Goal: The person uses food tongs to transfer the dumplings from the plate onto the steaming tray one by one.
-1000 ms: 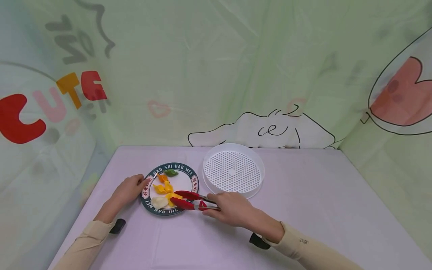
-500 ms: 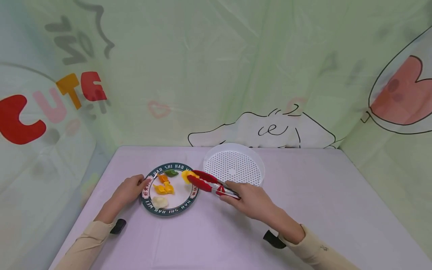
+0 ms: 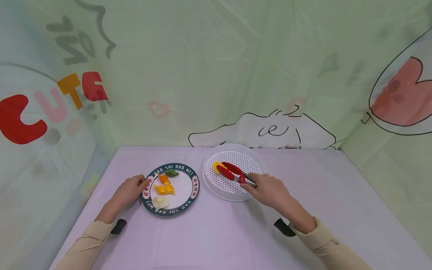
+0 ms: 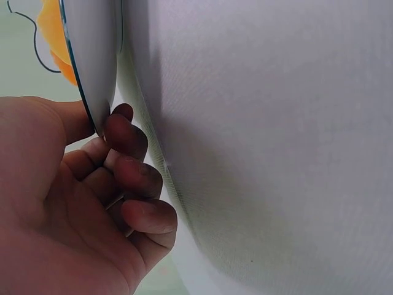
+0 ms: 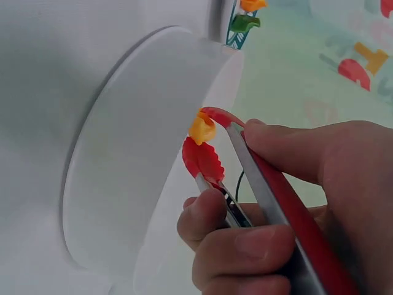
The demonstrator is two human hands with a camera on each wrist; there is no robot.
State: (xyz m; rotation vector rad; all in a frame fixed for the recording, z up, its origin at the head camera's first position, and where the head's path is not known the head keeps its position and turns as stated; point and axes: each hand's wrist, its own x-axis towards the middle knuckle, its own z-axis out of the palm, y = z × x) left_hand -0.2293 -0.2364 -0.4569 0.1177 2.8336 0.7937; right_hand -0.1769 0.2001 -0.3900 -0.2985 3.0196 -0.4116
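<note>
In the head view, my left hand (image 3: 131, 191) pinches the left rim of a round plate (image 3: 183, 186) with a dark green lettered border. The left wrist view shows the thumb above the rim and curled fingers (image 4: 126, 135) beneath it. My right hand (image 3: 270, 190) grips red-tipped metal tongs (image 3: 225, 173). Between the tong tips sits a yellow toy dumpling (image 3: 216, 167), over a white perforated steamer tray (image 3: 219, 192). In the right wrist view the dumpling (image 5: 201, 129) appears at the height of the tray's rim. Whether it touches the perforated floor I cannot tell.
On the plate lie a green dumpling (image 3: 172, 173), an orange one (image 3: 163, 178), yellow pieces (image 3: 164, 188) and a white one (image 3: 160, 203). The tray stands just right of the plate, towards the table's (image 3: 320, 210) back edge. A printed curtain (image 3: 216, 75) hangs behind.
The tongs have picked up the yellow dumpling from the plate beside the white one and carried it right and away from me, over the steamer tray. My left hand stays on the plate.
</note>
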